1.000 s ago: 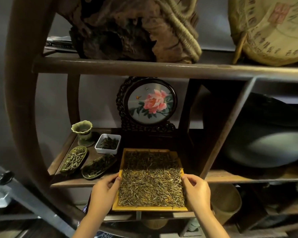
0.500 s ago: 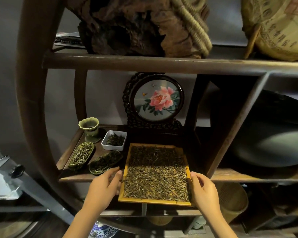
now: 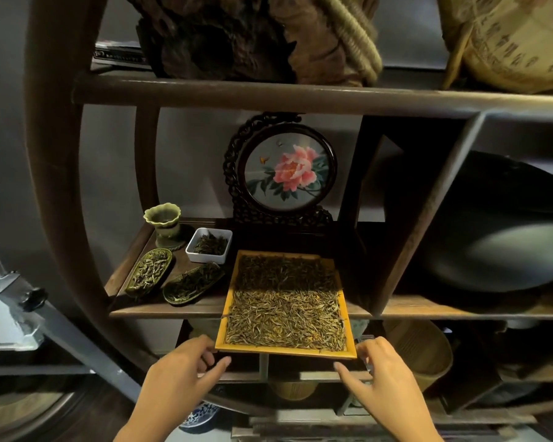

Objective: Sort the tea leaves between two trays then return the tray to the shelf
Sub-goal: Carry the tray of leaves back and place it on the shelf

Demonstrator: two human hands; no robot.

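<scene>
A yellow wooden tray (image 3: 284, 352) filled with tea leaves (image 3: 284, 317) lies with its far half on the dark wooden shelf (image 3: 160, 310). Its near part sticks out past the shelf edge. My left hand (image 3: 182, 374) is at the tray's near-left corner, fingertips against the corner and thumb just below the front rim. My right hand (image 3: 380, 374) is at the near-right corner, with loosely bent fingers touching it. Neither hand wraps round the rim.
Left of the tray on the same shelf are a white square dish of leaves (image 3: 208, 244), two green leaf-shaped dishes (image 3: 149, 272) (image 3: 193, 283) and a green cup (image 3: 163, 225). A round peony screen (image 3: 284, 173) stands behind. A slanted divider (image 3: 422, 218) borders the right.
The tray has slid further onto the shelf. Both hands have moved from its sides back to its near corners and loosened their hold.
</scene>
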